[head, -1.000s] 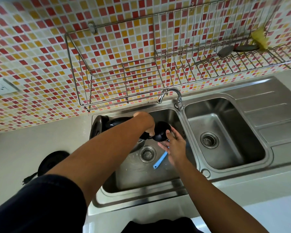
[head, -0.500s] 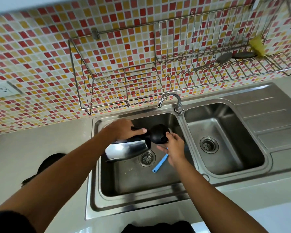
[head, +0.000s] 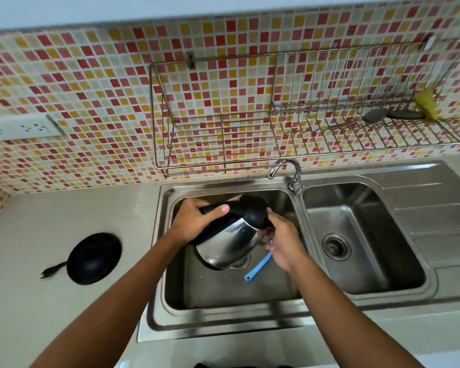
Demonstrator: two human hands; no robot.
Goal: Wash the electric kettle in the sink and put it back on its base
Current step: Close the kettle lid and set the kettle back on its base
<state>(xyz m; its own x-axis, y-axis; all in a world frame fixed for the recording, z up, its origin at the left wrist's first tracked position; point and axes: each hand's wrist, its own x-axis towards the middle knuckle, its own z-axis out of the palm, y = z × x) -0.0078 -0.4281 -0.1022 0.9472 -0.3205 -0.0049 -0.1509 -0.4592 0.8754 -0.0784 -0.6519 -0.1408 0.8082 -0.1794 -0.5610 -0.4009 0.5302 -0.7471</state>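
Observation:
The electric kettle (head: 230, 244), steel with a black lid and handle, hangs tilted over the left sink basin (head: 223, 293), above the drain. My left hand (head: 194, 221) grips its black handle from the left. My right hand (head: 283, 241) is at the kettle's top on the right, fingers curled at the edge of the black lid. The round black kettle base (head: 93, 257) lies on the counter left of the sink, its plug (head: 47, 273) loose beside it.
A blue-handled brush (head: 258, 266) lies in the left basin under my right hand. The faucet (head: 292, 172) stands between that basin and the right basin (head: 361, 261). A wire dish rack (head: 223, 134) hangs on the tiled wall, a wall socket (head: 21, 127) at left.
The kettle turned from lying sideways at the basin's back to hanging tilted over the drain. My left hand shifted along the handle. My right hand closed in on the lid.

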